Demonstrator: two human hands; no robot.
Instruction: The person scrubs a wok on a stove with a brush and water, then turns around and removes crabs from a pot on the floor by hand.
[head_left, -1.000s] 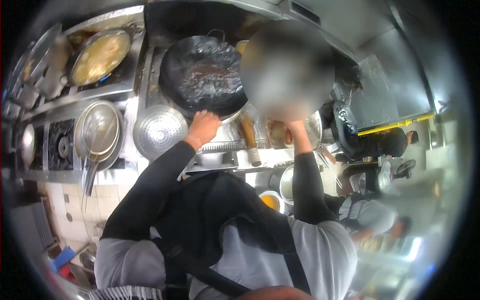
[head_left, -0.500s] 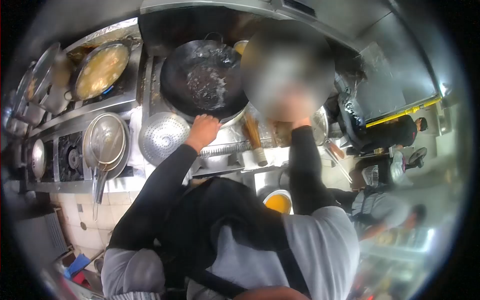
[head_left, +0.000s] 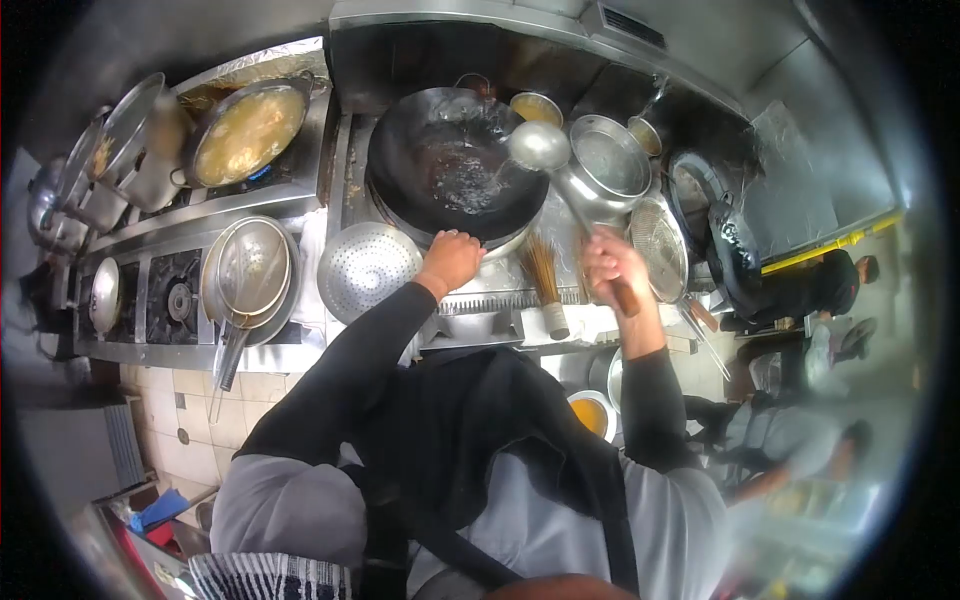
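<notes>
A large black wok (head_left: 395, 165) sits on the burner straight ahead, its inside wet and shiny. My left hand (head_left: 453, 263) is closed on the wok's near edge; whether a handle lies under the fingers is hidden. My right hand (head_left: 614, 268) grips a ladle (head_left: 539, 147) by its wooden handle. The ladle's metal bowl is over the right side of the wok, close to a steel pot (head_left: 610, 157). Between my hands lies a bamboo wok brush (head_left: 545, 275). Left of my left hand rests a perforated metal strainer (head_left: 369, 270).
At the back left, a pan of yellowish liquid (head_left: 250, 135) sits over a blue flame. Stacked strainers (head_left: 254, 268) stand on the left stove. A mesh skimmer (head_left: 658, 248) is right of my right hand. A bowl of orange liquid (head_left: 592, 412) stands low near my body. Other people are at the right.
The view has shifted, so the wok and stove appear farther right. A blurred patch hid my right hand's area earlier; the ladle and pots there now show. My left hand stays on the wok's edge.
</notes>
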